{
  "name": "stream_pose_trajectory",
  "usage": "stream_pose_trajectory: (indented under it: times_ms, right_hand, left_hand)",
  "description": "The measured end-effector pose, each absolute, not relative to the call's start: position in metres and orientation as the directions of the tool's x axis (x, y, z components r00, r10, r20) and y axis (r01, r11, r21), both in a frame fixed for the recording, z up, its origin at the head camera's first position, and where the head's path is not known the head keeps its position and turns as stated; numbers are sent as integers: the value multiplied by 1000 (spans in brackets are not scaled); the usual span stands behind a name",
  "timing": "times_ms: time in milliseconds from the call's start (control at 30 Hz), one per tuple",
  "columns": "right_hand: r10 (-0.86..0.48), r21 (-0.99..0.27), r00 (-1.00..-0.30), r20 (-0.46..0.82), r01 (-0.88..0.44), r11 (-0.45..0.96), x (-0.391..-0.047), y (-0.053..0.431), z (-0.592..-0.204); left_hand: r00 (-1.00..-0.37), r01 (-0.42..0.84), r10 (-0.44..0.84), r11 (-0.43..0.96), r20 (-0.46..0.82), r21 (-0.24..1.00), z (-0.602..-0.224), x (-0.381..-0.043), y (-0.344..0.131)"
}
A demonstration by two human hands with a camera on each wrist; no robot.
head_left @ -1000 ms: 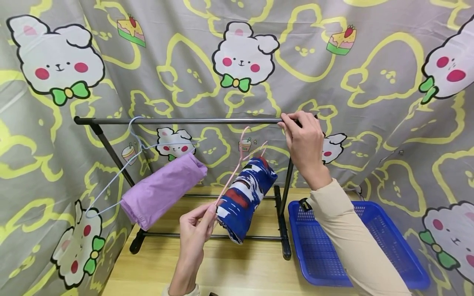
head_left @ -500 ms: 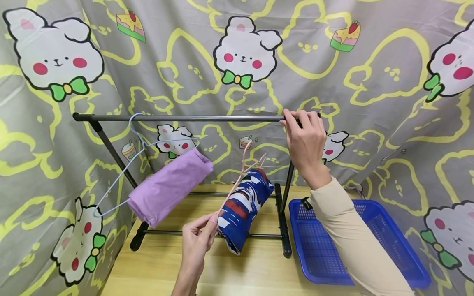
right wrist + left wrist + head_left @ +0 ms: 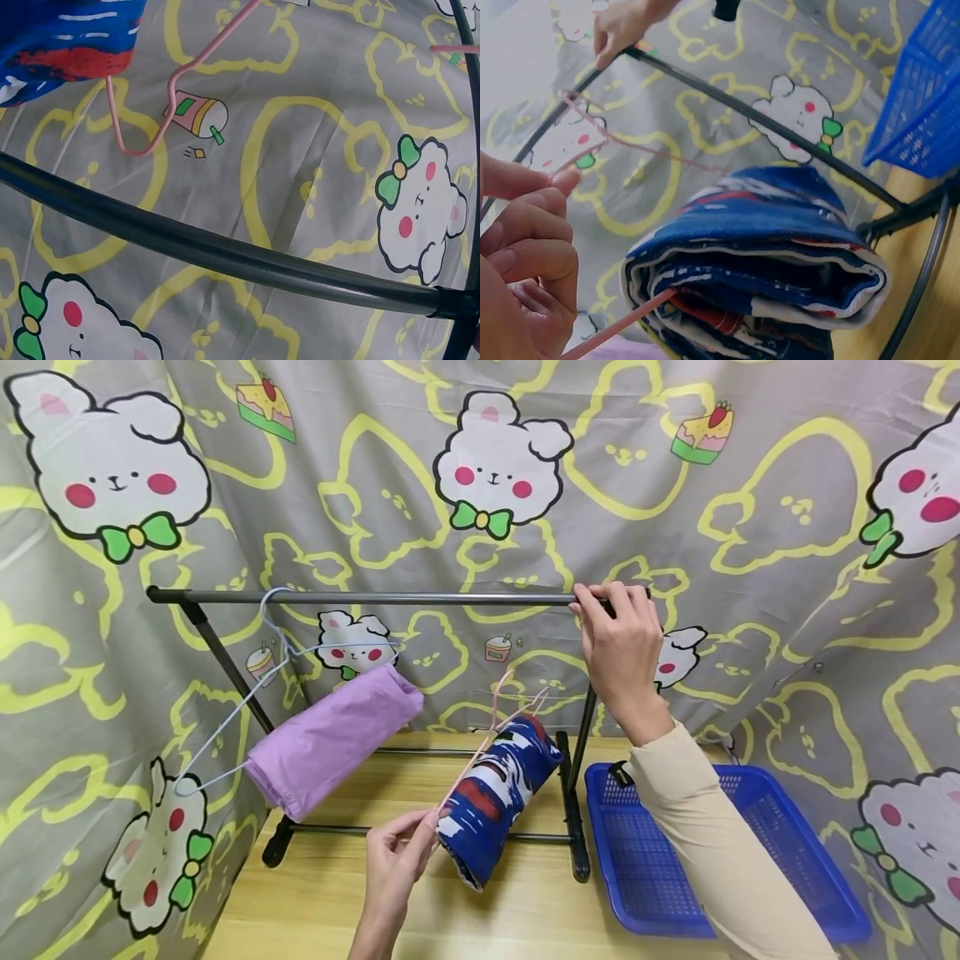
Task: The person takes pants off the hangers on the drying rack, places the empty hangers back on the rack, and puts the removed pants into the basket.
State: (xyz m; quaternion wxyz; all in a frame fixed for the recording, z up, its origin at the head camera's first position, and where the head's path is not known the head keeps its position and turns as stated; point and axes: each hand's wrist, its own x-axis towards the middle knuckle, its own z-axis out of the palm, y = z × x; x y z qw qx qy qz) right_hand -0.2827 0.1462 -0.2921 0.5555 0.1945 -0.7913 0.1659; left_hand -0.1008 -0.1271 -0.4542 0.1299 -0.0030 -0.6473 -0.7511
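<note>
In the head view my left hand (image 3: 397, 856) pinches one corner of a pink wire hanger (image 3: 472, 762), whose hook stands below the rack's top bar (image 3: 420, 599), apart from it. A folded blue, white and red patterned cloth garment (image 3: 487, 806) hangs over that hanger, tilted down to the left. The left wrist view shows its layered folds (image 3: 757, 247) close to my curled fingers. My right hand (image 3: 621, 647) holds the right end of the top bar. A light blue hanger (image 3: 232, 718) with a folded purple garment (image 3: 337, 739) hangs at the bar's left.
A blue plastic basket (image 3: 652, 877) stands on the wooden tabletop (image 3: 315, 902), right of the rack and partly behind my right sleeve (image 3: 712, 827). The rack's black feet (image 3: 577, 852) rest on the tabletop. Patterned grey curtain (image 3: 637, 460) surrounds the back and sides.
My left hand has moved slightly down with the pink hanger and patterned garment, so the hook sits farther below the bar. My right hand keeps its hold. The purple garment swings slightly.
</note>
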Motion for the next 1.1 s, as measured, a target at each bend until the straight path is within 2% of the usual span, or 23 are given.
stream_pose_trajectory:
  times_ms: [267, 567, 900, 1100]
  right_hand:
    - [-158, -25, -319, 934, -503, 864, -282, 149, -293]
    - [-164, -18, -316, 934, -500, 866, -282, 152, -291]
    - [-205, 2, -353, 913, -499, 867, -280, 152, -294]
    - [-227, -21, -387, 894, -542, 840, -274, 155, -294]
  left_hand:
    - [-932, 236, -267, 59, 243, 970, -467, -101, -142]
    - [-852, 357, -295, 275, 432, 893, -482, -103, -161]
    - [-828, 424, -213, 368, 519, 827, -479, -101, -179]
    - [-827, 438, -170, 402, 535, 804, -472, -98, -186]
